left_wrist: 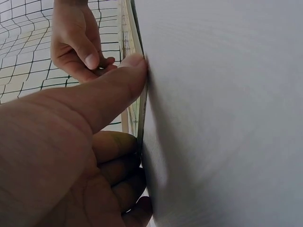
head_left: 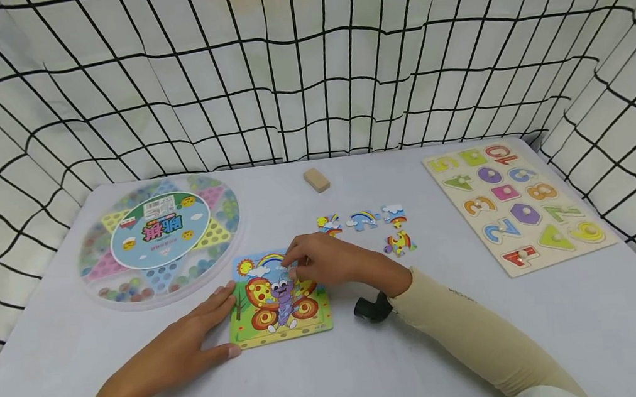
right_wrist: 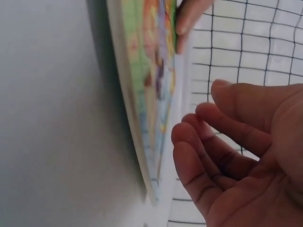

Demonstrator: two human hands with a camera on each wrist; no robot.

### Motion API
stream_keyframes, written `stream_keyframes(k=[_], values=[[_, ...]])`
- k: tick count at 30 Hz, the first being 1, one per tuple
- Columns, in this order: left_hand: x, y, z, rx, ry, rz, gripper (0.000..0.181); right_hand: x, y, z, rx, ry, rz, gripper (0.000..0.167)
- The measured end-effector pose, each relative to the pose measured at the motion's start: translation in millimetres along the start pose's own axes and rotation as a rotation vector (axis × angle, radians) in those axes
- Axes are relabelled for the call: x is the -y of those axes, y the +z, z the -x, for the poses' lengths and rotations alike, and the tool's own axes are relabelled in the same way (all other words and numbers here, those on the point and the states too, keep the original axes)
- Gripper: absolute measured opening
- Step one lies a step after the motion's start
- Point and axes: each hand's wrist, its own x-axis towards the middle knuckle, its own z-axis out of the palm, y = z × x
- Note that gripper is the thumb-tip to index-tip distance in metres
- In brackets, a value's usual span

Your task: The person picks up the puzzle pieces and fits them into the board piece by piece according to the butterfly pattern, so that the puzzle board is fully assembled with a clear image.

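Note:
A square picture puzzle board (head_left: 281,337) with a purple butterfly, a sun and a rainbow lies flat on the table in the head view. My left hand (head_left: 186,345) rests at its left side, thumb by the near corner and fingers along the edge; the left wrist view shows the thumb touching the rim. My right hand (head_left: 329,259) hovers over the board's upper right part and covers some of it. In the right wrist view the right hand (right_wrist: 236,142) has bent fingers, the thumb apart from them, and nothing between. Several loose puzzle pieces (head_left: 363,220) lie beyond it.
A round Chinese checkers set (head_left: 160,231) with coloured marbles lies at the left. A small wooden block (head_left: 316,180) sits at the back. On the right lies a wooden number and shape board (head_left: 514,203). Black netting (head_left: 310,104) over white cloth surrounds the table.

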Motion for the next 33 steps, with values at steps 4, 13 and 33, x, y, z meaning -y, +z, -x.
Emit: stream_keyframes(k=[4,13,33], values=[[0.2,0.8,-0.7,0.01,-0.002,-0.006,0.088,-8,-11,10.3,-0.015,-0.003,-0.006,0.027],[-0.2,0.5,-0.4,-0.001,0.011,-0.008,0.087,-34,-27,35.5,-0.091,-0.017,0.011,0.027],[-1.6,0.7,1.8,0.002,0.001,-0.006,0.085,-80,-57,90.6,-0.191,0.052,0.028,0.031]])
